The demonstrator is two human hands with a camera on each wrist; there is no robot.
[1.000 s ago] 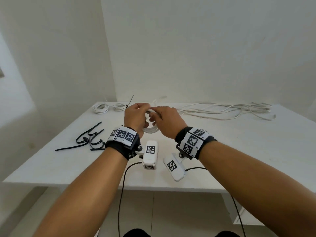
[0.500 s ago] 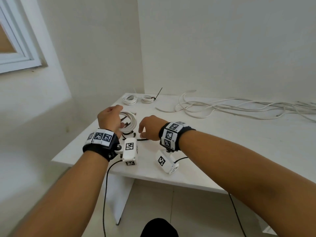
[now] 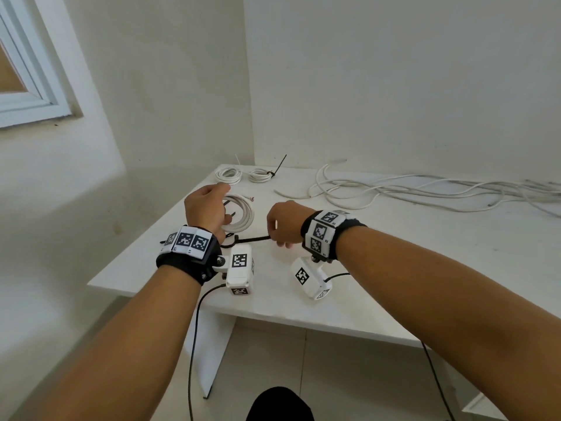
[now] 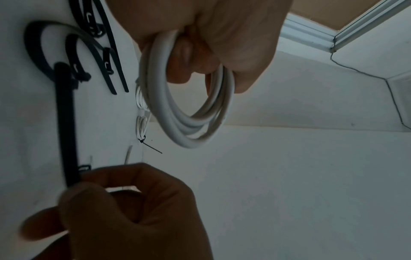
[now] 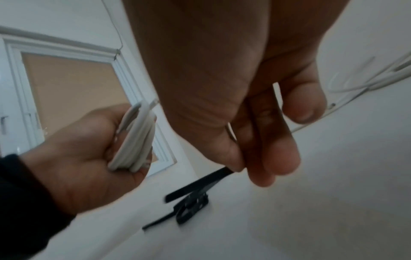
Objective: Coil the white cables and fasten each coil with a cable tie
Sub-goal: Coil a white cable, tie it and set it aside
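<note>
White walls meet in a corner behind the white table, with a window frame off to my left. My left hand is raised just above the near left part of the table, its fingers curled round a coil of white cable; from the left wrist view the coil hangs from that fist, loops passing through the closed fingers and swinging free below them. My right hand sits just to the right, thumb and forefinger pinching one end of a black cable tie, which runs leftward from the fingertips toward the left wrist. In the right wrist view the tie leaves the pinch and reaches down to the tabletop. More loose black ties lie on the table beneath my left hand. Two small coils rest at the far corner, one with a black tie sticking up. Uncoiled white cables sprawl along the far right side, well apart from both hands.
</note>
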